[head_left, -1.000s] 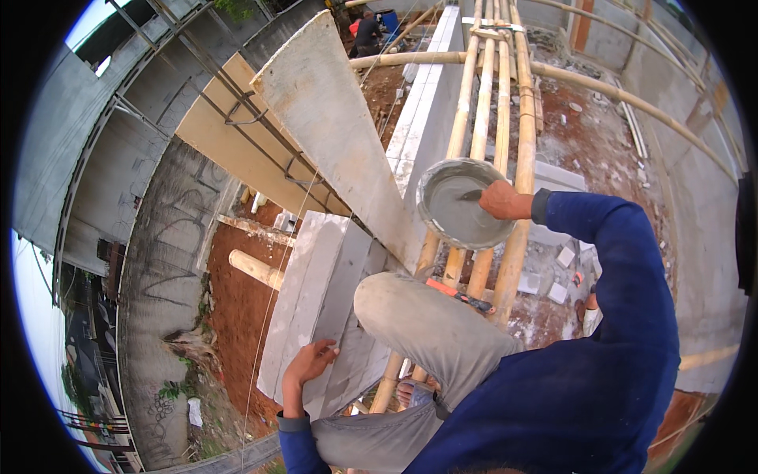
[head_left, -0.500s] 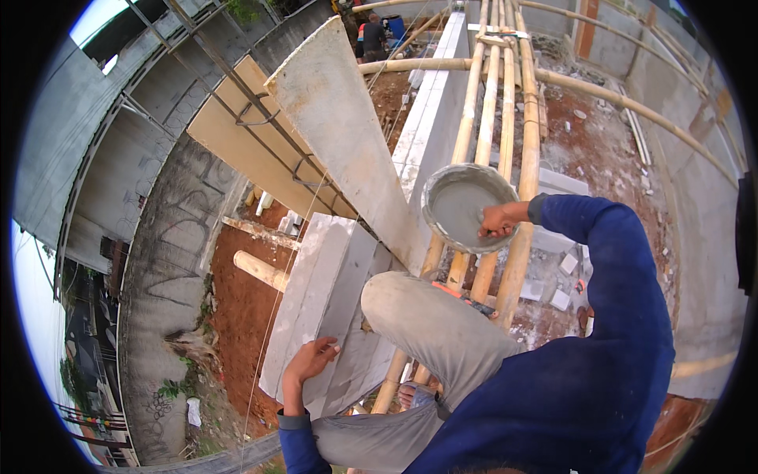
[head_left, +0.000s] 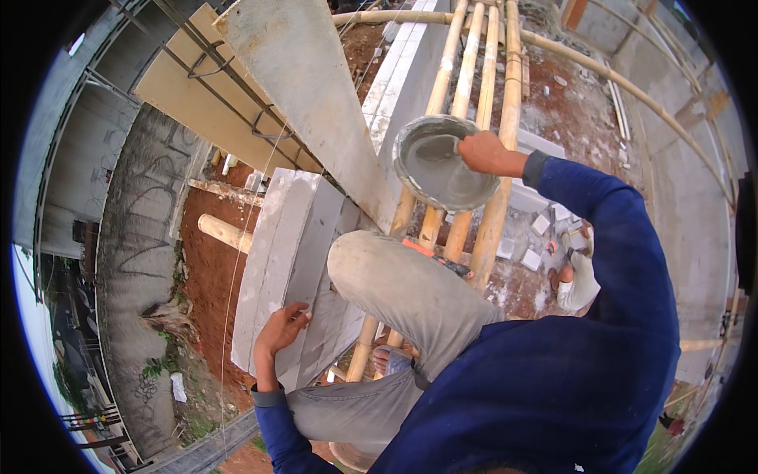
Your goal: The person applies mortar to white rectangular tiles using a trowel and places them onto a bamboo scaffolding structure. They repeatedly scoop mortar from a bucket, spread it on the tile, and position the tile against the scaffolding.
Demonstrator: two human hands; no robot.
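Across the lashed bamboo poles (head_left: 512,87), as the head view shows, your bucket (head_left: 401,170) of grey mortar (head_left: 466,183) stands upright, ahead of you and to the right, probably because the poles lying side by side make a platform for it within reach of your arm. Your right grip (head_left: 483,152) is over the bucket's right side, its fingers curled together around what looks like a mortar-coated tool (head_left: 456,146); most of it is hidden by your hand and the mortar, so its shape cannot be told. Your bent forearm comes in from the side, which seems to let the fist work inside the rim. Your left grip (head_left: 280,328) has its fingers loosely apart, holding nothing, at the pale block wall (head_left: 272,237); it may be placed there to steady you, though whether the fingertips press on the surface cannot be told. Your bent knee (head_left: 359,261) sits between wall and bucket, which would leave both sides within reach. Just beyond that knee, an orange-handled tool (head_left: 420,250) lies on the poles, likely set down where it stays handy. Past the wall's far end, a grey board (head_left: 304,79) and a tan board (head_left: 170,95) flank steel bars (head_left: 254,118), perhaps arranged as sides of a form around them.
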